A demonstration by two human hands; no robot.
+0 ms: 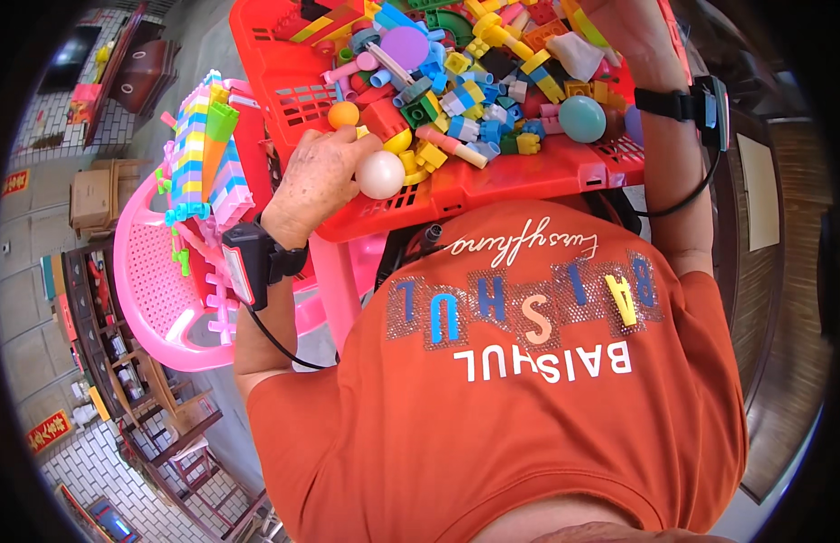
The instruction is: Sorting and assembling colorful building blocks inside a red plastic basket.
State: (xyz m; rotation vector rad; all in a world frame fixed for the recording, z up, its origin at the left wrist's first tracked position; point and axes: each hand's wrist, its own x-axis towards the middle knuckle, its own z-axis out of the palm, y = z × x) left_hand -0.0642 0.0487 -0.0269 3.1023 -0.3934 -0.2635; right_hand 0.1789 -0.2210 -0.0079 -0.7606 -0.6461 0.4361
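My left hand [322, 172] is at the near left corner of a red plastic basket [492, 181], its fingers curled against a white ball [380, 175]. Beside those fingers lie an orange ball [344, 114] and a red block [384, 119]. At the top edge, over the basket's far right part, is my right hand [624, 27]. Its fingers are mostly cut off by the frame, close to a yellow-green curved piece [587, 22]. Blocks of many colours fill the basket, along with a purple ball [405, 47], a teal ball [582, 119] and a whitish piece [576, 56].
Left of the basket, a pink chair [157, 290] bears a striped structure of stacked blocks [199, 149]. Further left are a cardboard box [92, 197] and wooden shelves [121, 362]. Each wrist wears a black strapped device with a cable, the left one [248, 262] near the chair.
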